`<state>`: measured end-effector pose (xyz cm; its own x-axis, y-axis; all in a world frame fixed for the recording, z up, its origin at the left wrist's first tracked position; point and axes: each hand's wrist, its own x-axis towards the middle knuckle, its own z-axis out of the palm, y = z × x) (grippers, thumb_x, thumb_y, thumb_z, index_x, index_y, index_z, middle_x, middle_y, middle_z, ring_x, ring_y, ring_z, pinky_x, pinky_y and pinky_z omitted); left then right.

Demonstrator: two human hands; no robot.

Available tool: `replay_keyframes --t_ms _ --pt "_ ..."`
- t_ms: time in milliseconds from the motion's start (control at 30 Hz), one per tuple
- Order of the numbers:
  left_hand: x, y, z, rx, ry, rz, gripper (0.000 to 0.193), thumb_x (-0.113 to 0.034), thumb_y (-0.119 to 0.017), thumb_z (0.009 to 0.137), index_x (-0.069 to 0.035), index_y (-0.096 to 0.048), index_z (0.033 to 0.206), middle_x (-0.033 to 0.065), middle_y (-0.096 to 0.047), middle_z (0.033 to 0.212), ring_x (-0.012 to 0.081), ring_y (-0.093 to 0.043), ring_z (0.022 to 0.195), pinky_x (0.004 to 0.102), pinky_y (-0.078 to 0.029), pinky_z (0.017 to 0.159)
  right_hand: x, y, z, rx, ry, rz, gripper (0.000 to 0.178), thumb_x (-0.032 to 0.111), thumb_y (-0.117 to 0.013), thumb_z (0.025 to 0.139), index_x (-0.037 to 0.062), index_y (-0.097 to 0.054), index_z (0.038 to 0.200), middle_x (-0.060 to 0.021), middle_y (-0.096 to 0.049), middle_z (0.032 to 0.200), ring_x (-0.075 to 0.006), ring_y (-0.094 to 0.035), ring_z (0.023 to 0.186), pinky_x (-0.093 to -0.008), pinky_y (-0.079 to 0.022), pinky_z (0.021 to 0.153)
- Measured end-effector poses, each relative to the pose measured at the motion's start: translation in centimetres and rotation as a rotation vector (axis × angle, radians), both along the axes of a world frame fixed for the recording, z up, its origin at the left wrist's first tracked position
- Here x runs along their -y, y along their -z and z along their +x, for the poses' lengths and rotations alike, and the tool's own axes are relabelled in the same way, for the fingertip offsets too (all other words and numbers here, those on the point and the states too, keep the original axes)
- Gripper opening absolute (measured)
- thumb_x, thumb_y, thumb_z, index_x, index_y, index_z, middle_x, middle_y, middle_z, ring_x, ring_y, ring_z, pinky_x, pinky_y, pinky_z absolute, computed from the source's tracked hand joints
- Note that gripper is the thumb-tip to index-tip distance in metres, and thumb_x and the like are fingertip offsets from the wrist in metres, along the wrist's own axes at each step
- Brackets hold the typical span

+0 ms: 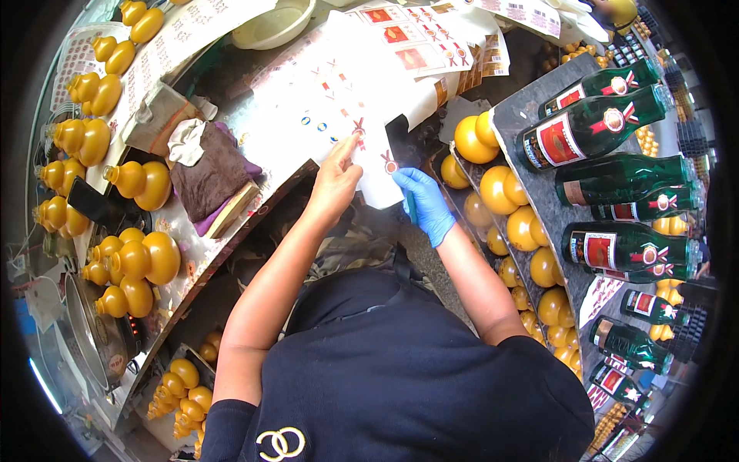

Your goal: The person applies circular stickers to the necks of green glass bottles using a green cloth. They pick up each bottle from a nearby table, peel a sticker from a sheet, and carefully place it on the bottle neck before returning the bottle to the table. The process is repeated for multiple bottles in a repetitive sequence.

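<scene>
Against white paper, a rosette sticker touches gloved fingers.

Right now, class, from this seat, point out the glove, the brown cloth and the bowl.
Glove (428,204): head view, on the back of the right hand.
Brown cloth (209,173): head view, on the middle of its draped top.
Bowl (271,25): head view, on its inside.

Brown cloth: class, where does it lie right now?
In the head view, the brown cloth lies left of the bare left hand, with a crumpled white rag at its upper left.
</scene>
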<state>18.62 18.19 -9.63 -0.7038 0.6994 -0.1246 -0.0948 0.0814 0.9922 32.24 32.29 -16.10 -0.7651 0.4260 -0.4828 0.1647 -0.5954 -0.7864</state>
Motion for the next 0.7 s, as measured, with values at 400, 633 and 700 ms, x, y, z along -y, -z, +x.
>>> replay_keyframes --t_ms 400,633,700 --pt "1.1 5.5 -0.3 -0.507 -0.001 -0.084 0.061 -0.006 -0.054 0.079 0.000 -0.041 0.138 0.0240 -0.042 0.139 0.0329 -0.042 0.130 0.0399 -0.038 0.106 -1.0 -7.4 -1.9 -0.179 0.258 0.199 0.014 0.015 -0.061 0.091 0.0086 -0.064 0.104 0.0009 -0.062 0.082 -0.0012 -0.043 0.048 -0.0182 -0.029 0.040" --pt "14.6 -3.2 3.7 -0.328 0.061 -0.058 0.050 -0.021 -0.059 0.086 0.003 -0.050 0.128 0.0219 -0.060 0.116 0.0336 -0.058 0.107 0.0404 -0.046 0.092 8.1 -15.4 -9.8 -0.313 -0.338 0.004 0.022 0.021 -0.051 0.098 0.0114 -0.059 0.116 0.0072 -0.042 0.060 -0.0021 -0.034 0.046 -0.0206 -0.024 0.040" --pt "20.4 -5.2 6.3 -0.242 -0.078 -0.056 0.047 -0.026 -0.057 0.090 0.004 -0.052 0.126 0.0168 -0.068 0.092 0.0285 -0.065 0.088 0.0371 -0.051 0.080 12.9 -13.9 -10.4 -0.435 -0.445 0.217 0.037 0.019 -0.051 0.098 0.0036 -0.049 0.132 0.0001 -0.057 0.097 -0.0021 -0.038 0.053 -0.0157 -0.030 0.047"
